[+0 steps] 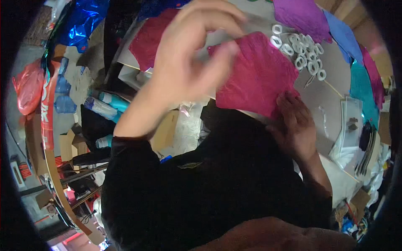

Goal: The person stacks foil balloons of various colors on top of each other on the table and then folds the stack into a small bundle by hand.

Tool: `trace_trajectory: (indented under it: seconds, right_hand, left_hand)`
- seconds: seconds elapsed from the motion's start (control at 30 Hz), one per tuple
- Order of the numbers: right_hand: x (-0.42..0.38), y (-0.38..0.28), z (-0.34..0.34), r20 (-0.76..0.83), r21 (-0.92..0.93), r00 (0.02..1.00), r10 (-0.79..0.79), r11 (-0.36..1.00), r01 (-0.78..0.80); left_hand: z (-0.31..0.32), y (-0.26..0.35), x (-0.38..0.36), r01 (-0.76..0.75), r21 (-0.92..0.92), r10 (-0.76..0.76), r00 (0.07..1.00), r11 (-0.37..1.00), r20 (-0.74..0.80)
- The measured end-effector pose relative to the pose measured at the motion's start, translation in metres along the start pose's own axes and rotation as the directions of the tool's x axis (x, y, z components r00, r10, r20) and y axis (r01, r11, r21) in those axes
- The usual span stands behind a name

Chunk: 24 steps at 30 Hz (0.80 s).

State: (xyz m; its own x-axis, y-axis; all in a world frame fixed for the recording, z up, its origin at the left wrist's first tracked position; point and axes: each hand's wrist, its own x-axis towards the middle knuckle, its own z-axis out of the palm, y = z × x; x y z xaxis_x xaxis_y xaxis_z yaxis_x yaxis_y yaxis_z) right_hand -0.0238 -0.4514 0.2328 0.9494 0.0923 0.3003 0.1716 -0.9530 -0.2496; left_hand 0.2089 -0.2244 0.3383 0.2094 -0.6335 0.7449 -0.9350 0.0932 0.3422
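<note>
A magenta piece of cloth (255,75) lies spread over the near part of the grey table (331,100). My right hand (297,119) grips its lower right corner, with the fingers on top and the thumb at the near edge. Above the left side of the cloth, my left hand (194,54) is raised and smeared by motion. Its thumb and fingers are apart, and nothing shows between them. Several white oval rings (312,54) lie in a loose group just beyond the cloth. A darker red cloth (153,42) is partly hidden behind my left hand.
Purple cloth (301,19), blue cloth (344,37) and teal cloth (362,85) line the far and right table edge. Clear plastic bags (349,125) lie at the right. Left of me are a cardboard box (73,144), teal bottles (112,101) and a red bag (29,88).
</note>
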Motion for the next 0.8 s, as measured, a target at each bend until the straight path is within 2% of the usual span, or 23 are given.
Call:
trace_trajectory:
  seconds: [0.03,0.07,0.1,0.17,0.23,0.27,0.3,0.33,0.37,0.43,0.47,0.53,0.57,0.63,0.77,0.8]
  right_hand:
    - [-0.001,0.0,-0.001,0.0,0.016,1.0,0.015,1.0,-0.015]
    - [-0.001,0.001,-0.002,-0.007,0.014,1.0,0.01,1.0,-0.01]
    - [0.0,0.001,-0.003,0.0,0.02,1.0,0.009,1.0,-0.009]
    - [0.0,0.001,-0.004,0.005,0.026,1.0,0.004,1.0,-0.004]
    - [-0.001,0.003,-0.002,0.0,0.032,1.0,-0.007,0.999,0.007]
    - [-0.001,0.004,-0.001,-0.002,0.028,1.0,-0.009,1.0,0.009]
    - [-0.001,0.005,-0.001,0.007,0.031,1.0,-0.005,1.0,0.005]
    - [0.0,0.005,-0.002,0.017,0.032,1.0,0.0,0.999,0.0]
    - [0.0,0.006,-0.002,0.015,0.029,1.0,0.004,1.0,-0.004]
    - [0.001,0.005,-0.002,0.001,0.062,1.0,0.017,0.998,-0.017]
    - [0.001,0.005,-0.002,0.001,0.064,1.0,0.02,0.998,-0.02]
    - [0.003,0.004,-0.003,-0.024,0.095,1.0,0.016,0.995,-0.013]
    - [0.004,0.004,-0.003,-0.021,0.097,1.0,0.016,0.995,-0.014]
    - [0.007,0.003,-0.004,0.003,0.103,0.999,0.034,0.994,-0.034]
    - [0.005,0.005,-0.003,-0.001,0.117,0.999,0.038,0.992,-0.037]
    - [0.005,0.004,-0.003,-0.001,0.11,0.999,0.043,0.993,-0.042]
  left_hand:
    - [-0.006,0.001,0.015,0.209,0.012,-0.209,0.977,0.978,-0.045]
    - [-0.012,-0.039,0.01,0.151,0.175,-0.148,0.989,0.973,-0.031]
    - [-0.016,-0.079,0.004,0.237,0.236,-0.215,0.97,0.942,-0.116]
    - [-0.044,-0.163,-0.008,0.174,0.502,-0.135,0.984,0.847,-0.113]
    - [-0.07,-0.227,-0.02,0.302,0.559,-0.278,0.952,0.772,-0.129]
    - [-0.084,-0.262,-0.029,0.301,0.559,-0.275,0.952,0.772,-0.133]
    - [-0.096,-0.296,-0.038,0.41,0.512,-0.462,0.886,0.755,-0.03]
    - [-0.099,-0.318,-0.043,0.516,0.475,-0.62,0.78,0.713,0.085]
    - [-0.094,-0.328,-0.045,0.513,0.472,-0.617,0.782,0.717,0.087]
    - [-0.088,-0.343,-0.049,0.25,0.686,-0.556,0.788,0.683,0.266]
    - [-0.085,-0.339,-0.043,0.249,0.685,-0.555,0.787,0.684,0.269]
    - [-0.077,-0.33,-0.028,0.273,0.755,-0.664,0.696,0.596,0.273]
    - [-0.075,-0.325,-0.022,0.274,0.755,-0.667,0.693,0.596,0.274]
    - [-0.074,-0.32,-0.014,0.199,0.811,-0.69,0.656,0.549,0.306]
    - [-0.07,-0.316,-0.012,0.168,0.839,-0.694,0.656,0.518,0.297]
    - [-0.07,-0.315,-0.012,0.176,0.812,-0.68,0.657,0.557,0.324]
